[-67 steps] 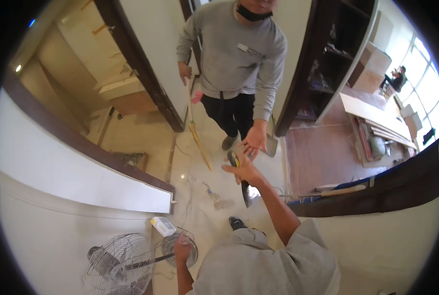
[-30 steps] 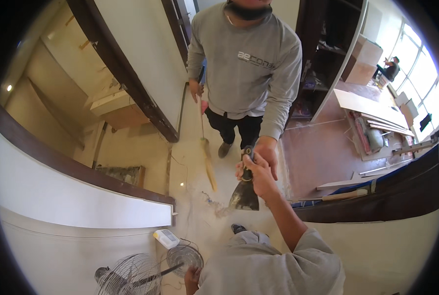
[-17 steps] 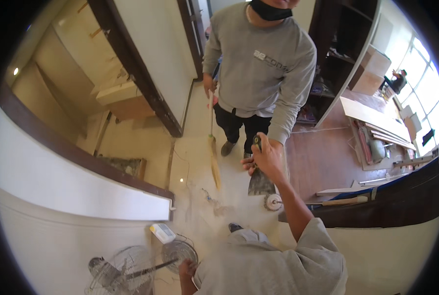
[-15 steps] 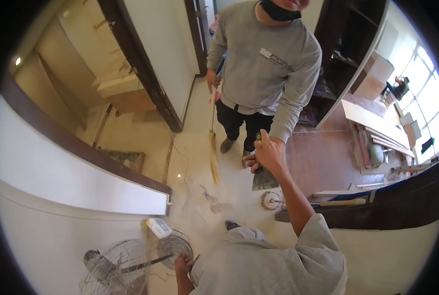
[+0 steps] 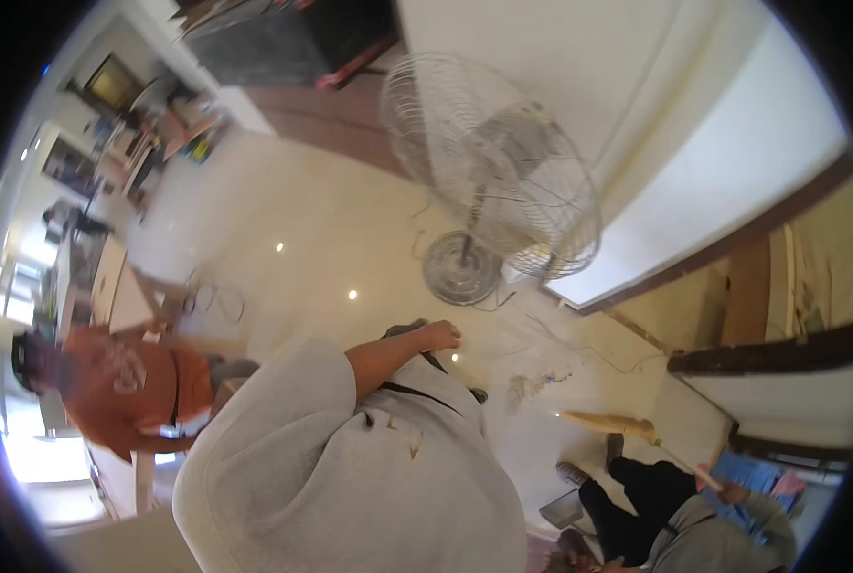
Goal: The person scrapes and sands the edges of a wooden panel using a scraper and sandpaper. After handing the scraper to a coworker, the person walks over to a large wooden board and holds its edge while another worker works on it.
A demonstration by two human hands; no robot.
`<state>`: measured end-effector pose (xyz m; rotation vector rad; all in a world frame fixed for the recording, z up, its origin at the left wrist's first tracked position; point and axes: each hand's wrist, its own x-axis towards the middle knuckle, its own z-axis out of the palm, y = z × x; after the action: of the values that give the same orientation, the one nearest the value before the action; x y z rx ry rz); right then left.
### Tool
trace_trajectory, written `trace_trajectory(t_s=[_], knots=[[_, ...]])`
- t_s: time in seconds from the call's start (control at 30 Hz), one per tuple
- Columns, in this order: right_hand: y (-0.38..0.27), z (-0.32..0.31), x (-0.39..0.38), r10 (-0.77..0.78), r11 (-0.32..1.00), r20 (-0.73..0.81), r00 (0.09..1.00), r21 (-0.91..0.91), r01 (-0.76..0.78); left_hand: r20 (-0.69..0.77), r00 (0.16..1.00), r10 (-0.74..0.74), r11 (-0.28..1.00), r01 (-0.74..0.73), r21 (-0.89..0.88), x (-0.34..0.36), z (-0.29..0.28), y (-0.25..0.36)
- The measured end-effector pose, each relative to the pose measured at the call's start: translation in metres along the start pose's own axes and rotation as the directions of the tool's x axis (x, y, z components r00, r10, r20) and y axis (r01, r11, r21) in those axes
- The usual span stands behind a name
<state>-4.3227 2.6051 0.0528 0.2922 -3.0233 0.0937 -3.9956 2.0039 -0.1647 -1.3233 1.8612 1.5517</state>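
Observation:
My left hand [image 5: 441, 336] is held low in front of my body, fingers curled and closed. A thin dark piece [image 5: 436, 363] shows just under it; I cannot make out whether it is held or part of my clothing. My grey shirt [image 5: 369, 468] fills the lower middle. My right hand cannot be made out. At the lower right a co-worker in grey [image 5: 723, 535] grips a straw broom [image 5: 613, 422] by its pale handle. Its bristles lie along the floor beside a small heap of debris [image 5: 532, 387].
A wire-caged standing fan [image 5: 489, 162] on a round base [image 5: 462, 269] stands ahead, by a white wall. Cables [image 5: 589, 349] cross the pale floor [image 5: 321, 229]. Another person in an orange shirt [image 5: 145, 392] stands at the left. A flat dustpan-like piece [image 5: 562, 509] lies near the co-worker's shoes.
My view has swung left, bringing the fan to the upper middle and the co-worker to the lower right. My right hand, earlier at the co-worker's hand with a small dark-and-yellow object, is lost from sight.

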Motion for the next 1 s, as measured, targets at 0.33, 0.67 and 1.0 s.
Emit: trace_trajectory(t_s=[0.33, 0.67, 1.0], knots=[[-0.378, 0.105, -0.065, -0.865, 0.383, 0.144, 0.48, 0.809, 0.447, 0.344, 0.93, 0.127, 0.403, 0.269, -0.875, -0.021, -0.002, -0.021], [-0.589, 0.168, -0.228, -0.945, 0.271, 0.305, 0.123, 0.511, 0.816, 0.439, 0.814, 0.381, -0.229, 0.543, -0.808, -0.126, -0.134, -0.084], [-0.807, 0.231, -0.346, -0.98, 0.134, 0.178, 0.089, 0.922, -0.364, -0.375, 0.729, 0.573, 0.56, -0.682, -0.471, -0.15, -0.297, -0.112]])
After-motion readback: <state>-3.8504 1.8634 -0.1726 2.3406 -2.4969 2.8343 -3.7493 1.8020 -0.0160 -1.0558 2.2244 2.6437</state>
